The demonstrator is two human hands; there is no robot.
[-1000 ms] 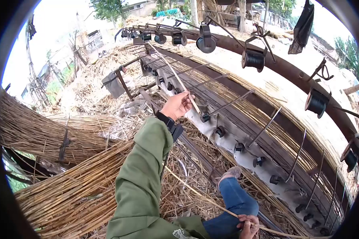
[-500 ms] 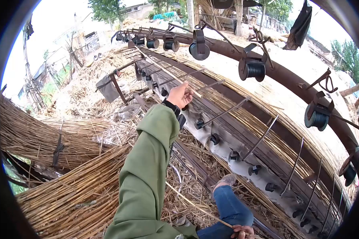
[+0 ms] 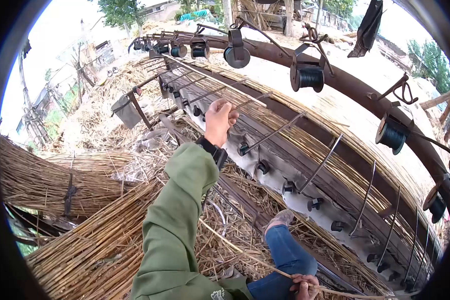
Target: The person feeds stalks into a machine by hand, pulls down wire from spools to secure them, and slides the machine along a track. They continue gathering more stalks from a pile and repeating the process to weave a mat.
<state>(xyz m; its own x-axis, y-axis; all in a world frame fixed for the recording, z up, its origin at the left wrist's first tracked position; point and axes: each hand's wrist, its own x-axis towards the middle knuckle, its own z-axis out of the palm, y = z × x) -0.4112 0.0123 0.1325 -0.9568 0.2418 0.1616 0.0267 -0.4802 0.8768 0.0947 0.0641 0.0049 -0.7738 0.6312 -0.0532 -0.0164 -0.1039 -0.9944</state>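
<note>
My left hand (image 3: 220, 122), in a green sleeve, is raised beside the row of metal rods (image 3: 277, 131) on the long frame. Its fingers are curled together; whatever may be between them is hidden. Just above it a pale reed stalk (image 3: 220, 82) lies along the rods, its near end loose of the hand. Low in the view my right hand (image 3: 304, 286) grips another thin reed stalk (image 3: 247, 253), which slants up to the left and also runs out to the right past the hand.
Wire spools (image 3: 307, 77) hang from a curved rusty beam (image 3: 352, 95). Small black weights (image 3: 288, 187) line the frame's near side. Reed bundles (image 3: 85, 245) lie at the left, above loose straw. My bent knee (image 3: 290, 255) is beside the frame.
My left hand has drawn back slightly from the frame, and the stalk above it lies farther up the rods. My right hand has risen a little, with its stalk now showing farther right.
</note>
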